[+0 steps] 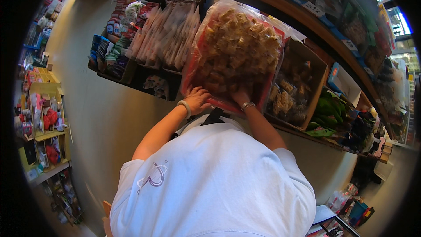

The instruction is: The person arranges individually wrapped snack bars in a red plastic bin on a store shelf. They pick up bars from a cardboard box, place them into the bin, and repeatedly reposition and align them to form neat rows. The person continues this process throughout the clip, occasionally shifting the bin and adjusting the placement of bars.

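Note:
A red plastic tray [278, 72] lined with clear plastic film stands in front of me. Small individually wrapped snack pieces [238, 39], tan to brown, are heaped in it, with the pile thinner at the near end. My left hand [197, 100], with a pale bangle at the wrist, lies over the tray's near left corner, fingers spread on the rim. Inside the near right part of the tray is my right hand [241, 95], a metal bracelet on its wrist. Its fingertips are in shadow among the pieces, so what they hold is hidden.
Left of the tray, a dark display box [131, 79] holds upright flat packets [164, 36] and small colourful packs. A cardboard box [315, 82] of wrapped snacks adjoins on the right, then green bags [330, 108]. A wooden shelf edge [289, 0] overhangs the far side.

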`<state>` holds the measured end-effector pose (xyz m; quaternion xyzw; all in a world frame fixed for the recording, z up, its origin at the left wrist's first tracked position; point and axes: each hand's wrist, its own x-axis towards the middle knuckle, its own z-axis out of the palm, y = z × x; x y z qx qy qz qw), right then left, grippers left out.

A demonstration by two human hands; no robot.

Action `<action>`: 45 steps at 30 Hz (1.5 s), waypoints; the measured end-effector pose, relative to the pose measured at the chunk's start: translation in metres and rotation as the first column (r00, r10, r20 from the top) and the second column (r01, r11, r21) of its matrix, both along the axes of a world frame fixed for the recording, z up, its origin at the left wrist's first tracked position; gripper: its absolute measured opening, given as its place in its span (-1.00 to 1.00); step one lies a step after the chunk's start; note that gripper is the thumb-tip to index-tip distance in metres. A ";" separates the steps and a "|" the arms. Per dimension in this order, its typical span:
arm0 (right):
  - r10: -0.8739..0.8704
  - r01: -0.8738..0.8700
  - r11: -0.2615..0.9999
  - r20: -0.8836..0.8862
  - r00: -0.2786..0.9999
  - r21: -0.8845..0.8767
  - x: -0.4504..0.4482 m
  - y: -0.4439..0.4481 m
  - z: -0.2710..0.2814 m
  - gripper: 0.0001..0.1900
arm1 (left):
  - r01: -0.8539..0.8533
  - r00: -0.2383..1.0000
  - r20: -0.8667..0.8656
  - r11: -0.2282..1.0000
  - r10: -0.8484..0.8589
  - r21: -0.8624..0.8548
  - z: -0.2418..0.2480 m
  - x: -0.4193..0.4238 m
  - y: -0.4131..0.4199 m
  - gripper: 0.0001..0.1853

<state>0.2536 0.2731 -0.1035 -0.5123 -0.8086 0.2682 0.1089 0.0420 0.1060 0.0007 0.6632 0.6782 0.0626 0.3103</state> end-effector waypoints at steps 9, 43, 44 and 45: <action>-0.077 0.127 0.896 0.132 0.988 -0.427 -0.001 -0.008 0.065 -0.24 | -0.005 1.000 0.006 1.000 0.005 -0.008 0.000 -0.001 0.000 -0.44; 0.174 -0.318 0.941 0.634 0.754 0.120 0.017 -0.012 0.027 -0.57 | 0.027 1.000 0.000 0.999 -0.027 0.024 -0.010 -0.005 -0.005 -0.42; 0.160 -0.290 0.948 0.599 0.784 0.127 0.017 -0.013 0.028 -0.57 | 0.027 1.000 -0.001 0.999 -0.027 0.024 -0.009 -0.005 -0.004 -0.42; 0.144 -0.261 0.956 0.564 0.813 0.132 0.017 -0.013 0.031 -0.57 | 0.028 1.000 -0.001 0.999 -0.028 0.024 -0.008 -0.005 -0.004 -0.42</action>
